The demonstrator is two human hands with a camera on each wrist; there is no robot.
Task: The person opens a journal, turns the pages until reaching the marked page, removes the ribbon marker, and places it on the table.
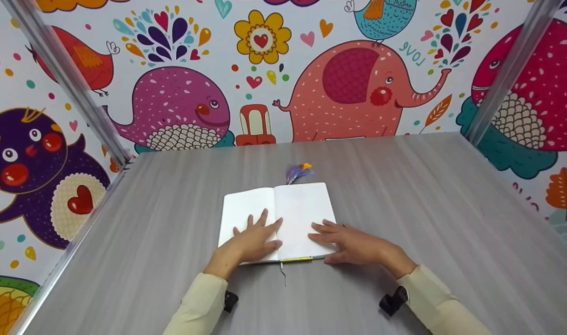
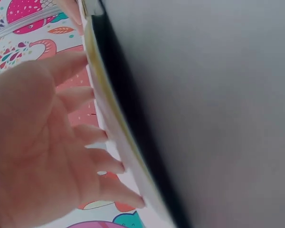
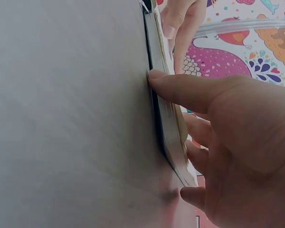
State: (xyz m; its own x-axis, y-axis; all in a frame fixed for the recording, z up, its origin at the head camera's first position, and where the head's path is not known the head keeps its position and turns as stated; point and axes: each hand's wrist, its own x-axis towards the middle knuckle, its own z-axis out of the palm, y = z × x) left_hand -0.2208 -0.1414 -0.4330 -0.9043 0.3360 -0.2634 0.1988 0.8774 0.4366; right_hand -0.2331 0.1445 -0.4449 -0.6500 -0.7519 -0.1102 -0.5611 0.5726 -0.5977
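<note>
An open notebook [image 1: 298, 209] with blank white pages lies on the table in the head view. Across its left page and the fold my left hand [image 1: 250, 242] rests with fingers spread. The left wrist view shows that hand's fingertips touching the page. My right hand [image 1: 357, 244] lies at the right page's outer edge, fingers extended over the paper. In the right wrist view, its thumb [image 3: 180, 89] touches the notebook's lower edge, beside the dark cover. A thin ribbon bookmark [image 1: 283, 274] sticks out below the spine.
Behind the notebook's top edge is a purple feathery tassel [image 1: 296, 173] with an orange tip. The grey wood-grain table [image 1: 171, 200] extends around the notebook. Metal posts [image 1: 74, 88] and printed cartoon walls [image 1: 181, 102] stand at the back and sides.
</note>
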